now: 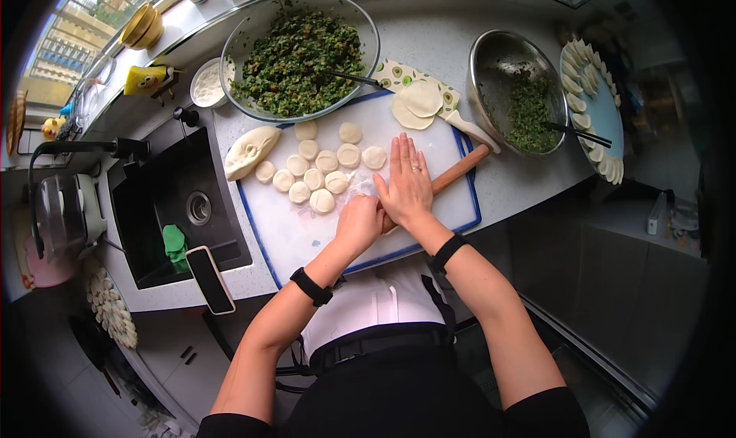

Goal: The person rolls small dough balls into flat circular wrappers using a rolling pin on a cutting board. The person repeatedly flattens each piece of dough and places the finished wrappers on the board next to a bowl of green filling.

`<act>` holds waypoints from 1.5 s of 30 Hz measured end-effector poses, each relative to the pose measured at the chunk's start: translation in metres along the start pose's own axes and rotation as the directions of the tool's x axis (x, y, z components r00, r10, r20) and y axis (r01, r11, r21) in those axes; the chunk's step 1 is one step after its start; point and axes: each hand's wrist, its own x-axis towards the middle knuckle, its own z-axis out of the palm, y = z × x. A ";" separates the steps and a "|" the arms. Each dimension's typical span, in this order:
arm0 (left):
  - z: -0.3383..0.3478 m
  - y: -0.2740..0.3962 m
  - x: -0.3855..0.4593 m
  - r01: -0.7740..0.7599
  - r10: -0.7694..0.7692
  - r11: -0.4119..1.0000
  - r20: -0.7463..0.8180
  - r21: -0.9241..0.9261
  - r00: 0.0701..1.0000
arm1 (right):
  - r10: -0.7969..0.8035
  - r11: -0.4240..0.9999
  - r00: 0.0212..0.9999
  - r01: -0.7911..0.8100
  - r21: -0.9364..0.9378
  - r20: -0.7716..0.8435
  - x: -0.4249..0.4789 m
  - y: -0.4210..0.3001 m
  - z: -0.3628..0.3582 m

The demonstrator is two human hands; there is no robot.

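On a white cutting board with a blue rim (322, 248), my right hand (407, 179) lies flat, palm down, across a wooden rolling pin (463, 167). Its fingers are straight and point away from me; one bears a ring. My left hand (361, 219) is curled beside it at the pin's near end, with its fingertips mostly hidden. A sliver of dough shows under the pin there. Several flattened dough rounds (326, 162) lie left of my hands, beside a larger lump of dough (252, 150). Rolled dough wrappers (421, 98) overlap at the board's far edge.
Behind the board stand a glass bowl of chopped green filling (299, 64) and a bowl of flour (209, 87). A steel bowl (480, 93) with filling and chopsticks and a plate of dumplings (612, 110) are at right. Left are a black sink (155, 208) and a phone (210, 280).
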 end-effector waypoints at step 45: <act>0.032 0.007 0.026 -0.465 0.504 0.742 0.057 0.483 0.862 | -0.021 0.989 0.995 0.007 0.145 0.094 -0.129 0.036 -0.024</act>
